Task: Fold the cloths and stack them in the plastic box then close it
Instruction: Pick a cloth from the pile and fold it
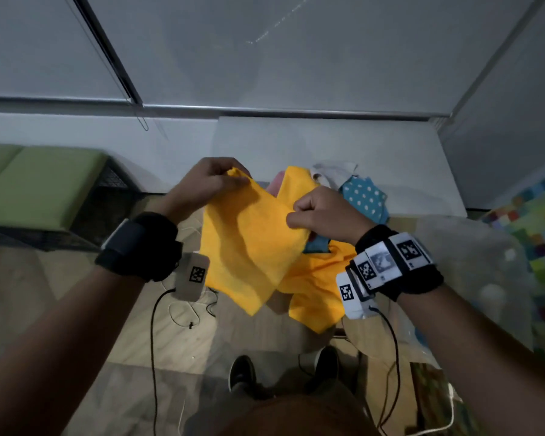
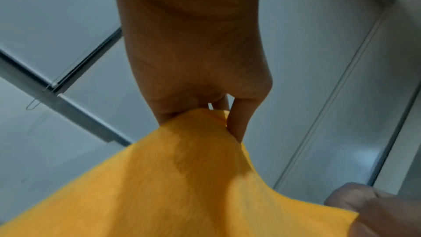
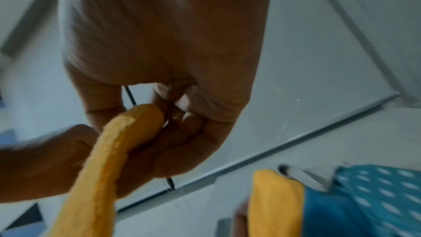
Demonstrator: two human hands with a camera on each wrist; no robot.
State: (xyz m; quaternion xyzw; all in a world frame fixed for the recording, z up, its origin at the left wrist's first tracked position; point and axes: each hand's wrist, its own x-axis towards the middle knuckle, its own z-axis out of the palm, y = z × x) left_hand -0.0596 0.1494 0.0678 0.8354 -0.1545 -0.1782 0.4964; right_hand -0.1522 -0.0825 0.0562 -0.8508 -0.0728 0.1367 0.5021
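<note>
Above the cloth pile (image 1: 356,196) | orange cloth (image 1: 249,247) hangs between left hand (image 1: 202,184) and right hand (image 1: 321,212) | both pinch top corners | top edge runs left-right, body hangs below

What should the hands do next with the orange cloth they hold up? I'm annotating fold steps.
Probably bring the two pinched corners together to halve it. The left hand and right hand each pinch a top corner of the orange fleece cloth, which hangs open and unfolded above the pile of other cloths.
</note>
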